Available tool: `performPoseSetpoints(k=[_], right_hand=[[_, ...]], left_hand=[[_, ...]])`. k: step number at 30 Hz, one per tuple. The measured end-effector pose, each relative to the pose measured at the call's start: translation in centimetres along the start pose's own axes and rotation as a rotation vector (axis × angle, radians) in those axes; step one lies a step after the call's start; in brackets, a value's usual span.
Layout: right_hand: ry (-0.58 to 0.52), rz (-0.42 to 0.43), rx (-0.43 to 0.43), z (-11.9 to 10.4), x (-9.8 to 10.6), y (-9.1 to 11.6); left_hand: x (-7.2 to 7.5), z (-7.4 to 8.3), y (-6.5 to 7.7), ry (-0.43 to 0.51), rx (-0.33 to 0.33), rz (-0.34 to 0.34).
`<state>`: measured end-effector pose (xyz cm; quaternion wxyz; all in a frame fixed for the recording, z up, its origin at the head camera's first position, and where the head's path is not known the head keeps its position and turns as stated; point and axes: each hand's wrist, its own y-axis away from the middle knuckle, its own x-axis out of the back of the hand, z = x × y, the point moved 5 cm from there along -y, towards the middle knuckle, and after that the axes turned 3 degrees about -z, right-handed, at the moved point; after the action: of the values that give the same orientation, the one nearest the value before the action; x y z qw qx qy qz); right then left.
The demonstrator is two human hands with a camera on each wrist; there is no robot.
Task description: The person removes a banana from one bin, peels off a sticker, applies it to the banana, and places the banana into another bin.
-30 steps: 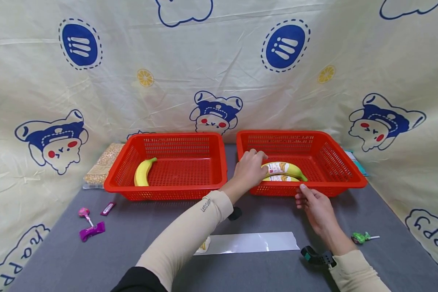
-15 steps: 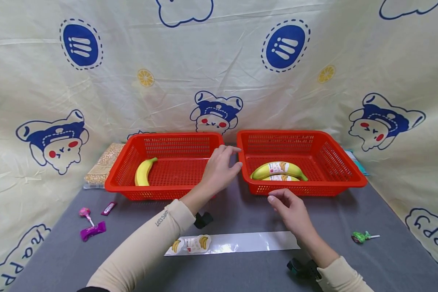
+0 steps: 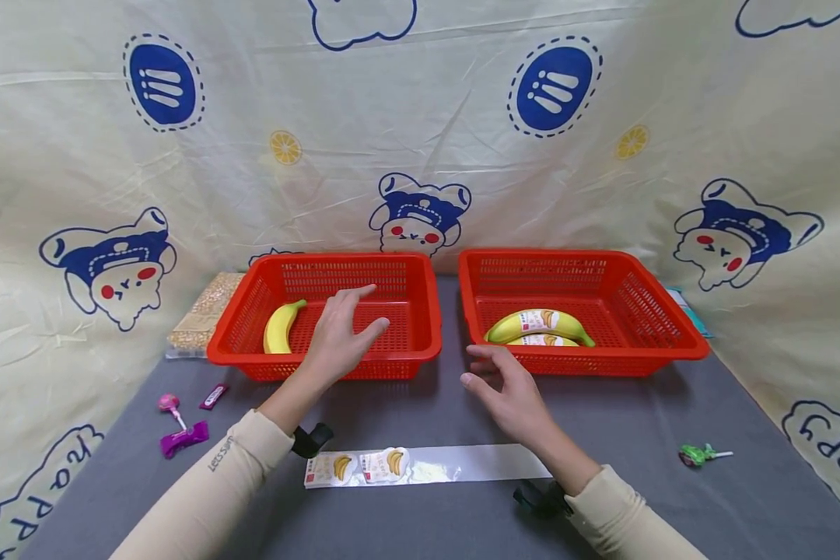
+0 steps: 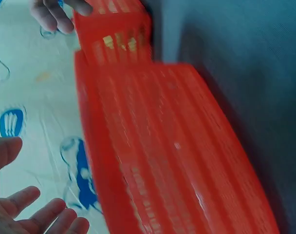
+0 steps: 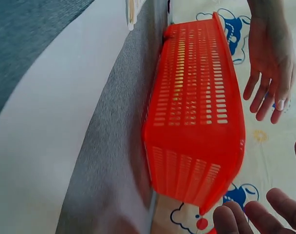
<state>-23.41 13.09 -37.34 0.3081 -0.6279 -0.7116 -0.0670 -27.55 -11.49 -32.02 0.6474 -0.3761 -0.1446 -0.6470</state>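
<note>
My left hand (image 3: 337, 336) hovers over the front of the left red basket (image 3: 406, 367), fingers spread and holding nothing. Just left of it in the head view, a single banana (image 3: 280, 328) without a label lies in that basket. My right hand (image 3: 511, 393) is in front of the right red basket (image 3: 644, 362), its fingers relaxed and nothing in them. Inside that basket lie two labelled bananas (image 3: 511, 328), one partly behind the rim. Between my forearms a glossy strip (image 3: 455, 465) with two banana stickers (image 3: 385, 465) lies on the table. The left wrist view shows my left fingers (image 4: 50, 212) apart from the basket.
A bag of grains (image 3: 206, 311) stands left of the left basket. Left on the grey table (image 3: 420, 521) are a pink lollipop (image 3: 170, 404), a purple-wrapped candy (image 3: 184, 439) and a small dark red candy (image 3: 213, 397). A green lollipop (image 3: 696, 455) lies at the right.
My left hand has left the labelled bananas and moved left to above the left basket. My right hand has also moved left, away from the right basket's front middle. More stickers on the strip show.
</note>
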Motion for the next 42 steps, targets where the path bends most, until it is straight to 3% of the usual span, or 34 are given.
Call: performPoseSetpoints(k=[11, 21, 31, 34, 38, 42], right_hand=[[-0.082, -0.076, -0.031, -0.5, -3.5, -2.4], [-0.049, -0.030, -0.025, -0.1, -5.3, -4.6], [0.006, -0.015, -0.037, 0.2, -5.9, -5.6], [0.019, -0.008, -0.039, 0.4, -6.0, -5.6], [0.041, -0.001, -0.023, 0.5, -6.1, -5.6], [0.049, -0.003, -0.013, 0.4, -6.2, -5.6]], left_hand=[[3.4, -5.6, -1.1, -0.082, 0.126, -0.014], [5.7, -10.0, -2.3, -0.143, 0.265, -0.062], [6.6, -13.2, -3.2, -0.174, 0.326, -0.200], [6.5, -14.0, -3.3, -0.162, 0.371, -0.251], [6.3, -14.5, -3.6, -0.154, 0.419, -0.304], [6.0, -14.7, -3.7, -0.204, 0.438, -0.359]])
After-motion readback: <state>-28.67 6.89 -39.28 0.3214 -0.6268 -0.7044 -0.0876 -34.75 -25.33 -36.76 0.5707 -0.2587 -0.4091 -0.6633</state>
